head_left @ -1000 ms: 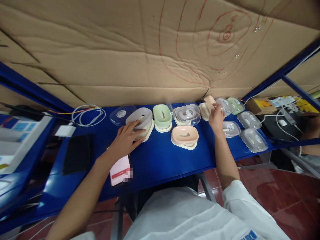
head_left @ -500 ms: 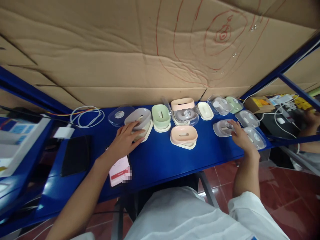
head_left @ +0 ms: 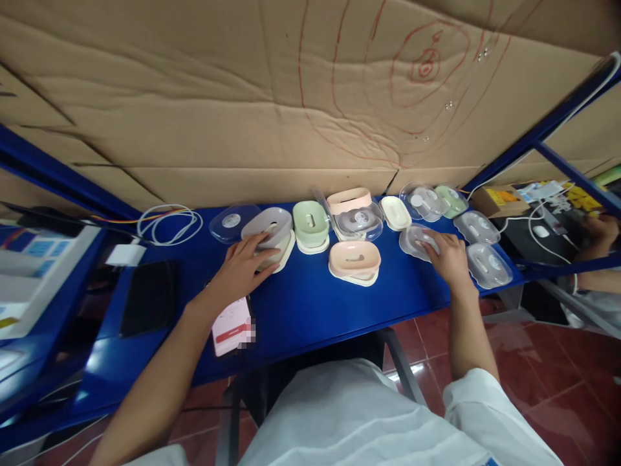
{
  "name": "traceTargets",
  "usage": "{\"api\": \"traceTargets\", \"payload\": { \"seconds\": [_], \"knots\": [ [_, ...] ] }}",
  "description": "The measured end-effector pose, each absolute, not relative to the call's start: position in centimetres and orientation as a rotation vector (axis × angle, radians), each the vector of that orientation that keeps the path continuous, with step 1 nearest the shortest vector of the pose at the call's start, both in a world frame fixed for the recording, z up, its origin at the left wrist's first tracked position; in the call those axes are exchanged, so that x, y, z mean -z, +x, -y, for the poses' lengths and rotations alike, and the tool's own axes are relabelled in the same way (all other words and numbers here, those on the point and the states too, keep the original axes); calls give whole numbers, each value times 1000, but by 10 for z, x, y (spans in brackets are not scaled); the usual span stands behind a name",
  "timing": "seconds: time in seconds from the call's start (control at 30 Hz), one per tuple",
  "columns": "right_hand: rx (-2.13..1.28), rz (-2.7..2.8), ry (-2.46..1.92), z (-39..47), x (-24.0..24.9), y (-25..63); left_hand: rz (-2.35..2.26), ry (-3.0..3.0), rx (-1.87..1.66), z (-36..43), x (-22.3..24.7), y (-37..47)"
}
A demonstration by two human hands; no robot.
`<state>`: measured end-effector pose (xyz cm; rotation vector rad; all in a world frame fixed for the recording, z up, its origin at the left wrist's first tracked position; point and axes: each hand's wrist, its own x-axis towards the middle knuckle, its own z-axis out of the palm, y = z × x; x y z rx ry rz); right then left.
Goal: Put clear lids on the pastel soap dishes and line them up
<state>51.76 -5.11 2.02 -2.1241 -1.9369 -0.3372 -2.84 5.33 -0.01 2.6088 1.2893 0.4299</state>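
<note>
Blue table (head_left: 310, 301); left hand (head_left: 246, 260) splayed on dish (head_left: 279, 220), right hand (head_left: 449, 260) bent over lid (head_left: 413, 238).

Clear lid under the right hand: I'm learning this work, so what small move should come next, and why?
Probably pinch the clear lid with the right hand: its fingertips are at the lid, while the left hand rests on the grey box.

Deep blue surface (head_left: 310, 298); pale grey tub (head_left: 274, 220); mint-green tub (head_left: 311, 217); peach tub (head_left: 356, 254); tan cardboard (head_left: 204, 84) patterned with red curved lines (head_left: 334, 71).
</note>
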Motion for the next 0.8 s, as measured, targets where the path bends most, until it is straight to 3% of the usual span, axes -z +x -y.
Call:
{"api": "traceTargets", "payload": {
  "seconds": [0.27, 0.5, 0.8],
  "knots": [
    [440, 1773, -2150, 54, -12, 508, -1274, 2603, -434, -53, -1, -28],
    [228, 1910, -2106, 77, 8, 509, -1279, 2600, -423, -54, -1, -29],
    [140, 1920, -2030, 54, -6, 477, -1272, 2618, -415, -54, 0, -29]
  ]
}}
